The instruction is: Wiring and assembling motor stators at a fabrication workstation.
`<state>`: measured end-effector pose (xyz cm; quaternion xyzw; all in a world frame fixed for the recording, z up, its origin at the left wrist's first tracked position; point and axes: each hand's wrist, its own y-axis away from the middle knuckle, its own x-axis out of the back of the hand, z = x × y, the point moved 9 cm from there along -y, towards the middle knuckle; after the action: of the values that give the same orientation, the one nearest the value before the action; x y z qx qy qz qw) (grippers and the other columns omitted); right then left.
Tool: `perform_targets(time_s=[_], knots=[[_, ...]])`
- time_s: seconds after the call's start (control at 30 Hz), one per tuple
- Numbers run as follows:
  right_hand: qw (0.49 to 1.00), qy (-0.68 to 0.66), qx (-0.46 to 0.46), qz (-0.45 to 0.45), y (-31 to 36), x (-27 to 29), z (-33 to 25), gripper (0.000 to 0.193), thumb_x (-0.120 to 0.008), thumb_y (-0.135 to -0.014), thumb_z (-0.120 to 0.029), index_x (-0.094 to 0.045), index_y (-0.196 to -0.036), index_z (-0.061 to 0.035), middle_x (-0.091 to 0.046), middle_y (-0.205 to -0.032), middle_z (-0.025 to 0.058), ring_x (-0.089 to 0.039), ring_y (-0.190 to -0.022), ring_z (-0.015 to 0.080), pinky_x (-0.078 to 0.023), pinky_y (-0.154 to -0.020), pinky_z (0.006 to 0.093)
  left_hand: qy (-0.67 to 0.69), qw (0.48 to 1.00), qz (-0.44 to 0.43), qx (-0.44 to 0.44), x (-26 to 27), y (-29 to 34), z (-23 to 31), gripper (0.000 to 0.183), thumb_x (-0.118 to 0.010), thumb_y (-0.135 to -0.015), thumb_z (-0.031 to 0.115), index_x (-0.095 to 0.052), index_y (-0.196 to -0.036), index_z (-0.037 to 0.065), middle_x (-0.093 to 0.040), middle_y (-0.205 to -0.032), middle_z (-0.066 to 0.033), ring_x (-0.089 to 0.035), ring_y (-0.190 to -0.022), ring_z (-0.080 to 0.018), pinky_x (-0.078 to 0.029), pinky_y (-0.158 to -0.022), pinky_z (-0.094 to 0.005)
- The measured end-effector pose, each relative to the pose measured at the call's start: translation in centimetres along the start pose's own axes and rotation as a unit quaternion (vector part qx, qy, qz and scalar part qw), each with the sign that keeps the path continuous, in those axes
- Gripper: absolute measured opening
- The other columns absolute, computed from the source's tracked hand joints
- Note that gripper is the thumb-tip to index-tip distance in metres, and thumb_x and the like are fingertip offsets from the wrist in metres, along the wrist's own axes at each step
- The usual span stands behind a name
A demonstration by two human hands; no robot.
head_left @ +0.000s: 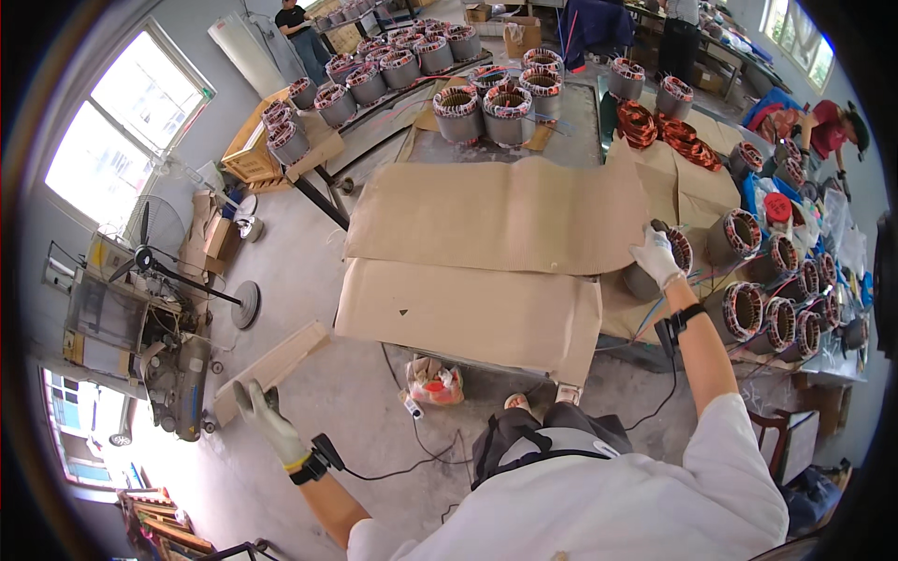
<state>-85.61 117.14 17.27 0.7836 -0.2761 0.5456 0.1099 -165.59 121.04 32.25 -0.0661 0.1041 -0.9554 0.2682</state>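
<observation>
My left hand (pixel 268 425), in a pale glove with darker fingers, hangs in the air at the lower left. Its fingers are apart and it holds nothing. On the right, my gloved right hand (pixel 658 256) is closed on the rim of a motor stator (pixel 640 283), a grey cylinder with copper windings. The hand covers part of this rim. Just left of that hand is the edge of a wavy brown cardboard sheet (pixel 496 213). A second, flatter cardboard sheet (pixel 468 316) covers the table's near part.
Several stators (pixel 739 313) stand along the right side. More stators (pixel 508 112) stand at the back. Copper coils (pixel 636 124) lie at the back right. A standing fan (pixel 145 257) is on the left. Cables (pixel 426 458) cross the floor. Another person (pixel 831 131) works at the far right.
</observation>
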Motion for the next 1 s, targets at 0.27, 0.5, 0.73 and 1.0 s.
perform_targets(time_s=[0.27,0.5,0.73,1.0], knots=[[0.905,0.386,0.061,-0.166,-0.2,-6.7,-6.4,0.042,-0.063,-0.079,-0.032,-0.069,-0.117,-0.015,-0.063,-0.124,0.0147,-0.037,-0.136,0.0392,-0.027,-0.11,0.0568,-0.041,0.996,0.027,-0.076,-0.3,5.5,4.5,0.063,-0.055,-0.099,0.026,-0.031,-0.148,-0.004,-0.038,-0.147,-0.0189,-0.05,-0.125,-0.0282,-0.047,-0.1,-0.0412],[0.927,0.195,0.215,-0.237,1.9,-13.3,-15.3,0.081,-0.065,-0.085,-0.043,-0.027,-0.152,-0.0176,-0.037,-0.151,0.018,-0.023,-0.145,0.0407,-0.023,-0.114,0.0578,-0.037,0.996,-0.004,-0.075,-4.1,9.3,8.5,0.058,-0.051,-0.101,0.027,-0.034,-0.146,-0.005,-0.038,-0.148,-0.0182,-0.051,-0.124,-0.025,-0.048,-0.097,-0.0372],[0.829,0.316,0.355,-0.294,2.1,-22.3,-17.1,0.066,-0.064,-0.087,-0.024,-0.04,-0.144,-0.0036,-0.063,-0.123,0.0187,-0.06,-0.115,0.0349,-0.049,-0.092,0.0453,-0.058,0.99,-0.053,-0.118,-9.8,11.6,10.7,0.058,-0.046,-0.101,0.027,-0.033,-0.145,-0.008,-0.045,-0.142,-0.0181,-0.053,-0.121,-0.0236,-0.045,-0.098,-0.0358],[0.829,0.236,0.363,-0.355,3.2,-21.2,-20.4,0.047,-0.057,-0.09,-0.036,-0.059,-0.124,-0.0036,-0.07,-0.109,0.0154,-0.067,-0.099,0.0314,-0.053,-0.08,0.0413,0.156,0.98,-0.108,-0.062,-12.5,11.2,8.6,0.06,-0.055,-0.096,0.028,-0.039,-0.144,-0.004,-0.046,-0.145,-0.0137,-0.049,-0.127,-0.0223,-0.041,-0.104,-0.0369]])
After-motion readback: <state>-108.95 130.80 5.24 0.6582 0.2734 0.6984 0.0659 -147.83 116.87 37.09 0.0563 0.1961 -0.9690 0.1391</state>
